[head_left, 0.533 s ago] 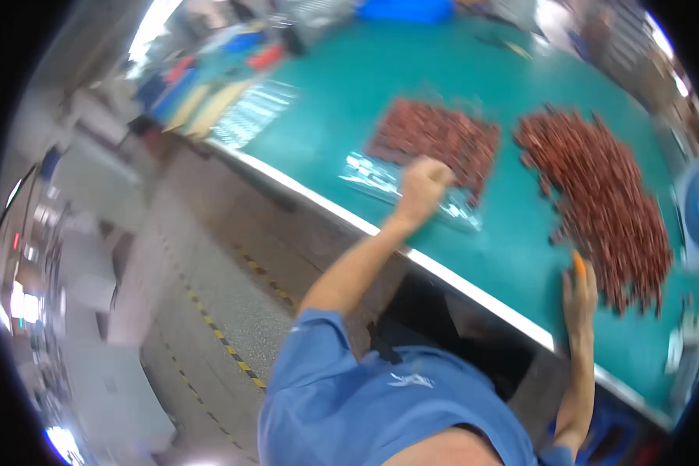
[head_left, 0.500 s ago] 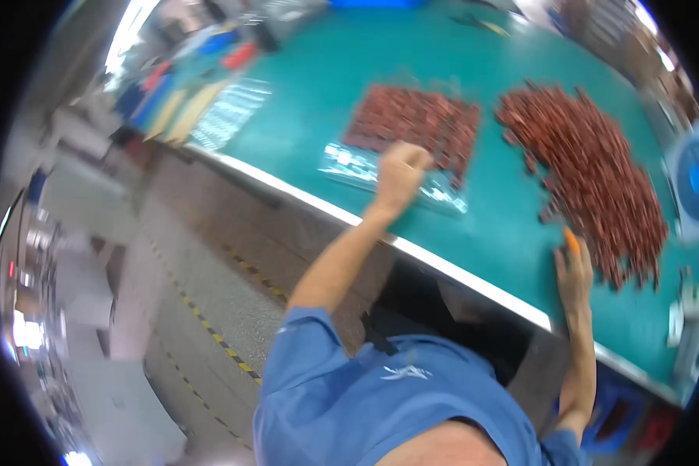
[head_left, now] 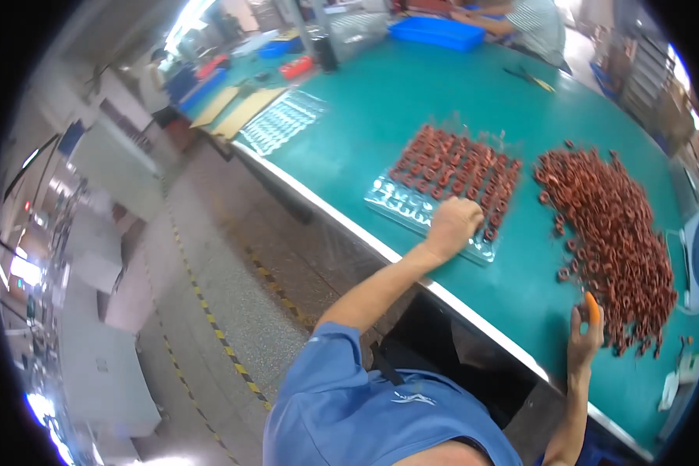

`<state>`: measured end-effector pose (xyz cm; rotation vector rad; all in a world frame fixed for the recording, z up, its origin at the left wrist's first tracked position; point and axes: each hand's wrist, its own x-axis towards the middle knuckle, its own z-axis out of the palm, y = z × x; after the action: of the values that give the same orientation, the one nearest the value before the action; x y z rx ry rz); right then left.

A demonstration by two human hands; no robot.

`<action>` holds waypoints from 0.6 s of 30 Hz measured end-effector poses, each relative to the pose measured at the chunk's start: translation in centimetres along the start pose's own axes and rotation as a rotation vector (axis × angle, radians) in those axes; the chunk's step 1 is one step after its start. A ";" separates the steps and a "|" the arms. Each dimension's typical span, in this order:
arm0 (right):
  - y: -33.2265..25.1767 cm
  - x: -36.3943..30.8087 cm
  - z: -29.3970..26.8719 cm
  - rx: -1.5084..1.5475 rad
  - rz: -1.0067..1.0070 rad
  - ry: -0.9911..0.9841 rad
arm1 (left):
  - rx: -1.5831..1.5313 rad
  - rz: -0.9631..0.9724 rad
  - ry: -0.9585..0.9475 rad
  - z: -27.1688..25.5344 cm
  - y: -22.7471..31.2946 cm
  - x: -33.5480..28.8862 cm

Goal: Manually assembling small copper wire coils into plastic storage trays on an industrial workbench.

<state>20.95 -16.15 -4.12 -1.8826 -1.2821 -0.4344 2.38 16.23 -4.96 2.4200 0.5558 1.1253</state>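
The green bench (head_left: 349,140) carries everything, its pale near edge running slantwise past the person's body. The pile of rings (head_left: 613,241), reddish-brown, spreads along the bench's right side. As a mass it is probably the heaviest load here, loose enough to slide apart when pushed; scooping low from its side would likely suit it better than gripping.

The clear tray (head_left: 400,200) lies near the middle of the bench's near edge, rows of rings covering most of it, with a bare strip along its near side. It looks thin and springy, slick too, and may flex if lifted by one corner; opposite rims, taken together, seem the safer hold. A second tray (head_left: 281,122), also clear, lies toward the bench's left end, and a blue bin (head_left: 435,33) stands at the far edge.

The left hand (head_left: 454,229) is over the tray's near right part, fingers bent and drawn close together; whether they pinch a ring, I cannot tell. The right hand (head_left: 586,334), beside the pile's near end, has its fingers curled round an orange tool (head_left: 592,308), whose tip is too small to make out.

A loose ring (head_left: 563,274) sits just left of the pile. It looks light and stiff, likely apt to roll; a fingertip pinch across its outer rim should serve.
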 end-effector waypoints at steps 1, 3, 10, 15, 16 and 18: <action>-0.4 0.2 -0.3 0.033 0.024 0.012 | 0.056 -0.005 0.008 -0.1 0.4 0.0; -0.5 0.6 -0.2 0.065 0.004 0.020 | 0.121 -0.020 0.025 -0.5 0.6 0.1; -3.0 1.1 0.6 0.104 -0.085 0.102 | 0.271 0.079 -0.026 -0.8 1.0 -0.2; -5.5 0.2 0.6 0.208 0.007 0.147 | 0.099 0.064 0.126 -2.4 4.4 -1.1; -5.9 0.2 0.6 0.234 0.027 0.160 | -0.025 0.049 0.168 -2.6 5.9 -1.3; -7.0 0.2 0.7 0.265 0.058 0.181 | -0.390 -0.105 -0.023 -2.3 8.4 -1.9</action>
<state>14.73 -14.28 -1.52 -1.6158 -1.1040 -0.3758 0.96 8.67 -0.44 2.0432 0.4063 1.0492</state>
